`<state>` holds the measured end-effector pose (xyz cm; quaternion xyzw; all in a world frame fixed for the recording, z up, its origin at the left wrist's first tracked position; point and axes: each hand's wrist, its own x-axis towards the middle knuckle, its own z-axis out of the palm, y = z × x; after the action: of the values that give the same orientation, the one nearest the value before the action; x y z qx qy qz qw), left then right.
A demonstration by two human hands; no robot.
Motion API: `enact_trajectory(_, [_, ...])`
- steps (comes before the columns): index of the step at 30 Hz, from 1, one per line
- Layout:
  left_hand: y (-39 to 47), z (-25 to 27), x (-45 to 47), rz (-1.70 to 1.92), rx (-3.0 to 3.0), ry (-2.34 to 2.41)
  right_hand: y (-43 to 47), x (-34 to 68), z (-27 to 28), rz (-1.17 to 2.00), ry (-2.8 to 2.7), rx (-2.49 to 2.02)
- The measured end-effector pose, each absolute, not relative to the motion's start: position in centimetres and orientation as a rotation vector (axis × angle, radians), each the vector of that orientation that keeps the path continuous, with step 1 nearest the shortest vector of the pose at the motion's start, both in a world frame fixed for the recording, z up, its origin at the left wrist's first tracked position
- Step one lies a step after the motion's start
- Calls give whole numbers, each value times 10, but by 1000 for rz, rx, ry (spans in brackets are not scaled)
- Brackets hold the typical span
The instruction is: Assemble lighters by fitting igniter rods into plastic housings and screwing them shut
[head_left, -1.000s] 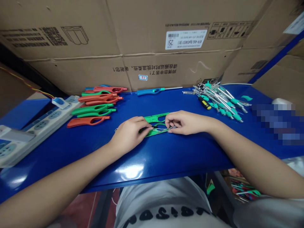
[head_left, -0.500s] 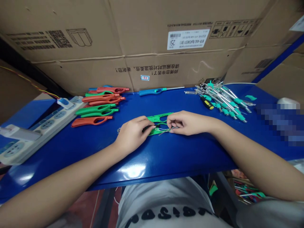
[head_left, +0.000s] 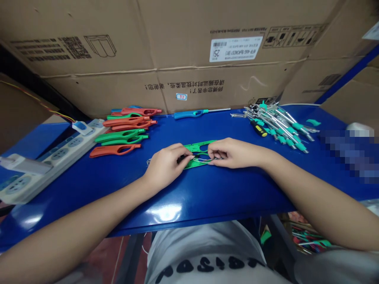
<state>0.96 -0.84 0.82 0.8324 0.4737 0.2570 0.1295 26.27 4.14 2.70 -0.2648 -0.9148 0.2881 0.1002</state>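
Note:
Two green lighter shell halves [head_left: 194,148] lie open on the blue table, one behind the other, partly covered by my hands. My left hand [head_left: 166,163] is closed, thumb and forefinger pinching thin wires [head_left: 201,159] over the nearer half, beside a small dark part. Those pale wires stretch across to my right hand [head_left: 227,153], which is also closed, its fingertips pinched at their other end. A bit of grey shows at the right fingertips, too small to make out. Other wire ends [head_left: 149,161] stick out behind my left hand.
Orange, green and blue lighter handles [head_left: 124,136] are stacked at left, beside a white power strip [head_left: 59,157]. A blue lighter [head_left: 191,114] lies at the back. Metal lighter rods [head_left: 281,124] and a yellow-black screwdriver [head_left: 259,128] lie at right. Cardboard [head_left: 118,90] stands behind.
My hands stay almost in place. The wires between them have shifted slightly and lie closer together over the nearer green shell half.

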Motion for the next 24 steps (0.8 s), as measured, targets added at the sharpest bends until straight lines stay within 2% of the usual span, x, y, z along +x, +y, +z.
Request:
enact_trajectory(13, [-11, 9, 9, 761, 2470, 1344, 42, 261, 25, 948, -2615, -828])
enact_trajectory(24, [-16, 9, 7, 541, 2999, 1376, 44, 261, 24, 936, -2626, -855])
